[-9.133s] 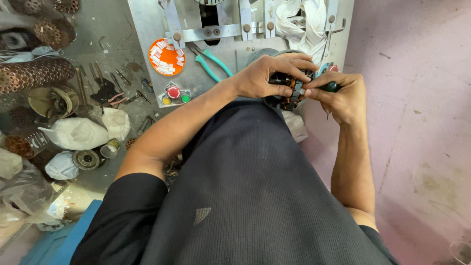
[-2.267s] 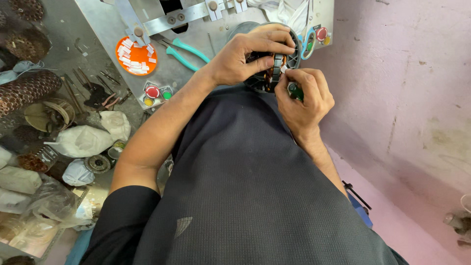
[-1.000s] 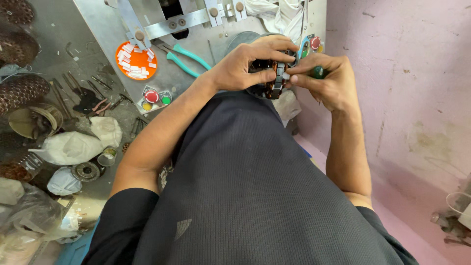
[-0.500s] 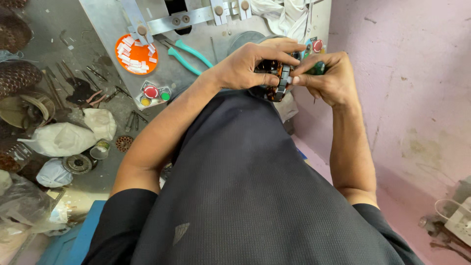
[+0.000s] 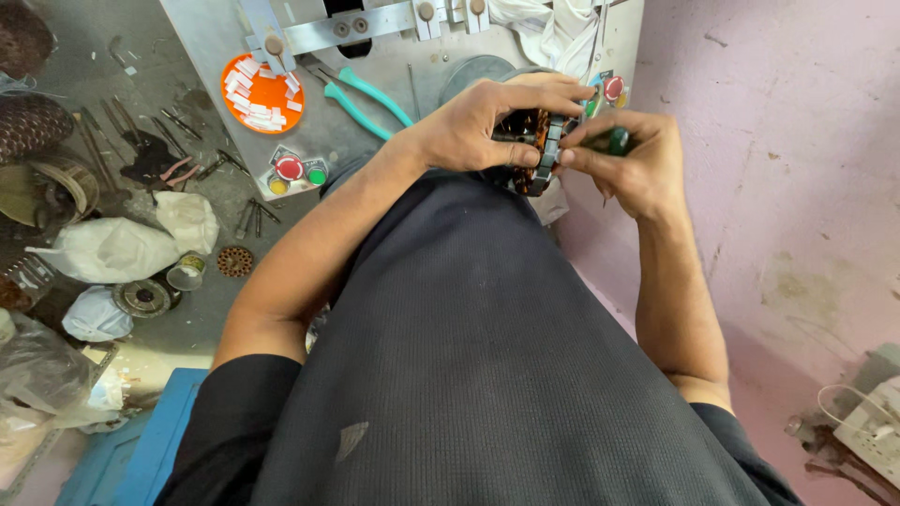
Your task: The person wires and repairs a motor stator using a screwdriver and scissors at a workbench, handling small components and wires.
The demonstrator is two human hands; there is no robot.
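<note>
Both forearms come up from the bottom of the view, bent at the elbow, and the hands meet near 12 o'clock, above the dark shirt. The left hand [image 5: 473, 126] is closed around a small motor stator [image 5: 532, 150], a dark ring with copper-coloured winding. Its fingers curl over the top of the part and the thumb lies below. The right hand [image 5: 633, 169] is closed on a green-handled tool [image 5: 614, 141], held between thumb and fingers, and its fingertips touch the right edge of the stator. The stator is held in the air, in front of the grey machine panel [image 5: 211, 42].

The fingers cover most of the stator, so its full shape is hard to see. The tip of the tool is hidden, and I cannot tell what kind of tool it is.

At 11 o'clock from the hands, teal pliers [image 5: 361, 94] lie on the panel, and further the same way is an orange dish [image 5: 262, 91] with white pieces. At 9 o'clock, white bags [image 5: 112, 248] lie on the cluttered bench.
</note>
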